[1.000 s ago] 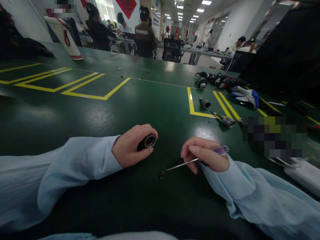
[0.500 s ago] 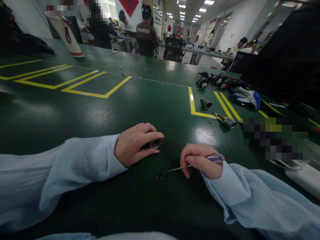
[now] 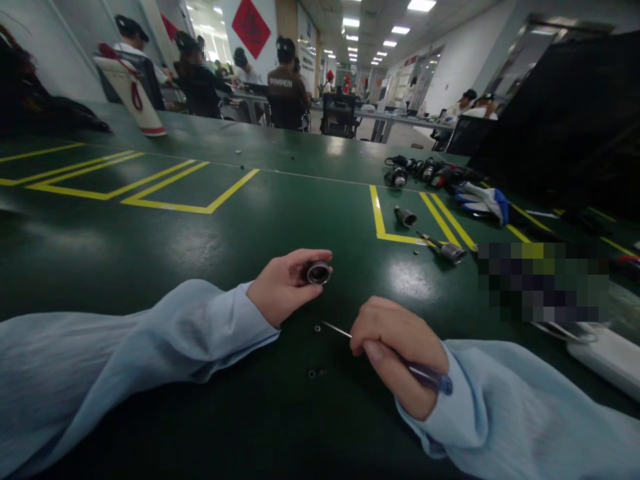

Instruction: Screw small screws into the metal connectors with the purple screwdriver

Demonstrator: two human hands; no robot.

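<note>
My left hand [image 3: 283,283] grips a dark, hollow metal cylinder [image 3: 319,272] between thumb and fingers, its round open end turned towards me. In my right hand [image 3: 395,347] is a slim screwdriver [image 3: 427,377] with a translucent purplish handle, fingers wrapped around it. Its thin shaft points left, the tip close to a small nut-like ring [image 3: 317,328] on the table below the cylinder; whether they touch I cannot tell. Nearer to me lies another small ring [image 3: 311,374], with a tiny dark piece beside it.
On the green table [image 3: 225,253], marked with yellow tape, lie a metal cup-shaped part [image 3: 405,217] and a longer metal part [image 3: 450,252] at right. Beyond are dark cabled items [image 3: 400,175] and a blue-white glove [image 3: 483,202]. A white holder [image 3: 133,97] stands back left. People sit further off.
The cylinder has been lifted and turned, showing more of its opening. The screwdriver tip has moved away from me, and one small ring now lies farther from the others, nearer my left hand.
</note>
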